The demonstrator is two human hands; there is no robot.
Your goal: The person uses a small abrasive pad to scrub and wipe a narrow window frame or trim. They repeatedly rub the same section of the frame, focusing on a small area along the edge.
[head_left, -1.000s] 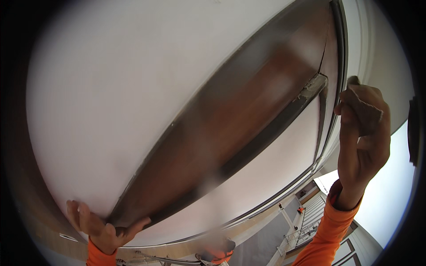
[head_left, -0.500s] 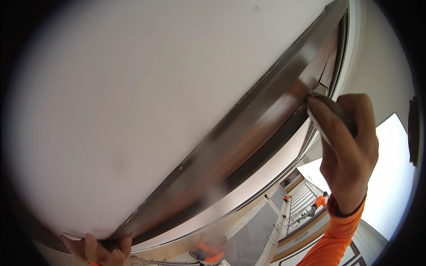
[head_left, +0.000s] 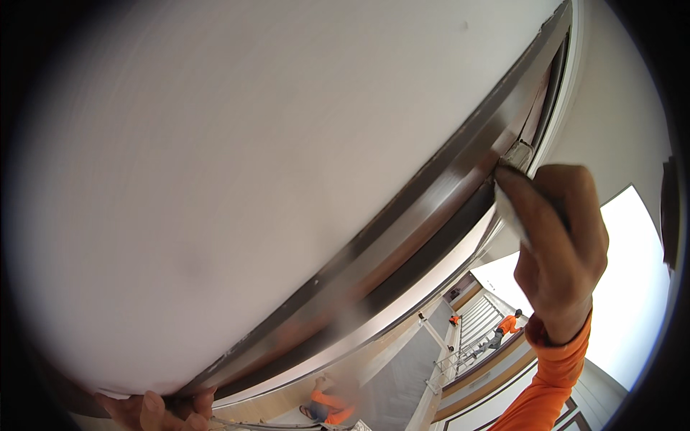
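Observation:
A long dark brown, glossy trim [head_left: 431, 194] runs slantwise beside a broad pale panel [head_left: 237, 158]. My right hand [head_left: 564, 251], at the right, is closed in a pinch on a thin, pale folded piece [head_left: 512, 215]. Its kind is not clear. The fingertips press at the trim's lower edge, where a whitish end of the piece [head_left: 519, 153] sticks out past them. At the lower left, my left hand [head_left: 162, 414] is partly cut off by the frame. Its fingers are apart and point up at the trim's low end; I see nothing in them.
Far below, a person in an orange top [head_left: 327, 408] is beside a pale wall. Another person in orange [head_left: 507, 327] is near a white railing [head_left: 478, 320]. A bright white panel [head_left: 625, 280] lies behind my right arm. Pale moulding [head_left: 571, 86] borders the trim.
The view has shifted slightly. My right hand sits a little lower in the picture, still pinching the pale piece at the trim. My left hand has dipped slightly toward the lower edge.

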